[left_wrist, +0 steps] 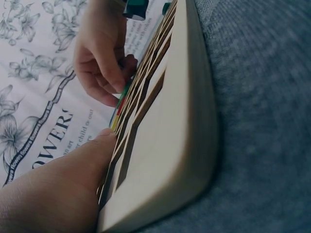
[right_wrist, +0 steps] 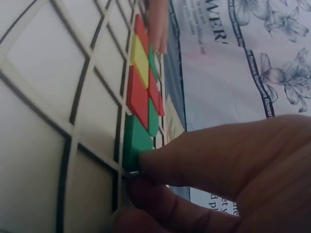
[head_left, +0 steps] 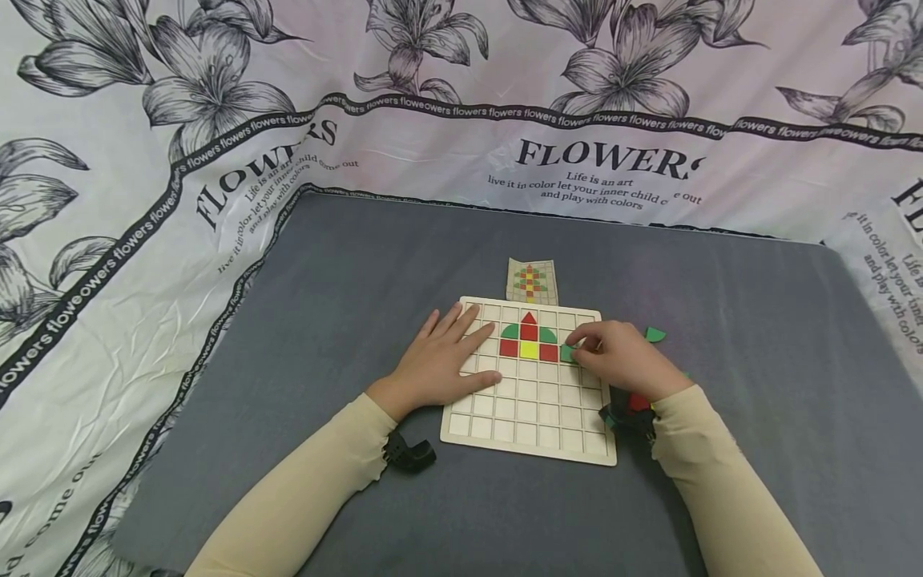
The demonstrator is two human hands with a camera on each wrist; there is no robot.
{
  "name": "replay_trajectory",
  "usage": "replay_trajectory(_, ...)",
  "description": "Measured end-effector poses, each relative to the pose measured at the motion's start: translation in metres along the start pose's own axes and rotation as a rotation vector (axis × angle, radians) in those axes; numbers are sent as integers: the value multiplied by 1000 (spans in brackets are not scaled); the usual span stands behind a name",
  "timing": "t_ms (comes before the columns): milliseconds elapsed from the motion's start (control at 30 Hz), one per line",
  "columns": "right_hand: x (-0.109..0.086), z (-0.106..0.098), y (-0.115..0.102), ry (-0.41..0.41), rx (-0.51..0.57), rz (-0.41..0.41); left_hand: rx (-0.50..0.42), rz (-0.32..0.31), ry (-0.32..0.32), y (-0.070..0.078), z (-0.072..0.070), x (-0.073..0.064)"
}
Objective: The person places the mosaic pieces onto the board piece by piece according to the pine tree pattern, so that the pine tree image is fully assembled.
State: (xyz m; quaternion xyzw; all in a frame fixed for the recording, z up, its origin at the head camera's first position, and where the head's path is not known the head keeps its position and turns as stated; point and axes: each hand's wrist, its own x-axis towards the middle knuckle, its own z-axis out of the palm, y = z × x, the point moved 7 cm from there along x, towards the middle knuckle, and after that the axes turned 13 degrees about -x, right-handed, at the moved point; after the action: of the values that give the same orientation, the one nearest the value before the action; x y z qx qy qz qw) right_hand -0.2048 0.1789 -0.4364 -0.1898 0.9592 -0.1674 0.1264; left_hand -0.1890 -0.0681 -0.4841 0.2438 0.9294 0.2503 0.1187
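Observation:
A light wooden grid board (head_left: 530, 453) lies on the grey table. My left hand (head_left: 437, 365) rests on its left side with the fingers spread. On the board, coloured tiles form a pattern: a red triangle (head_left: 529, 319) on top, a red square between two rounded green pieces, then a yellow square (head_left: 529, 350) between two red squares. At the right end of that lower row, my right hand (head_left: 623, 357) pinches a green tile (right_wrist: 137, 144) between thumb and fingers. In the right wrist view this tile sits at the grid beside a red square (right_wrist: 138, 97), its lower end by the fingertips.
Behind the board's far edge lies a small pattern card (head_left: 532, 280) with a tree of coloured shapes. A loose green piece (head_left: 654, 334) lies right of the board. More red and green pieces show partly under my right wrist. Flower-printed cloth (head_left: 404, 152) surrounds the table.

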Motion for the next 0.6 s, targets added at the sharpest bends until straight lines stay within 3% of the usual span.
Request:
replay_trajectory(333, -1, 0, -6, 27, -50, -57, 2, 10, 8, 1, -1, 0)
replay_trajectory(600, -1, 0, -5, 31, -51, -42, -3, 3, 3, 1, -1, -1)
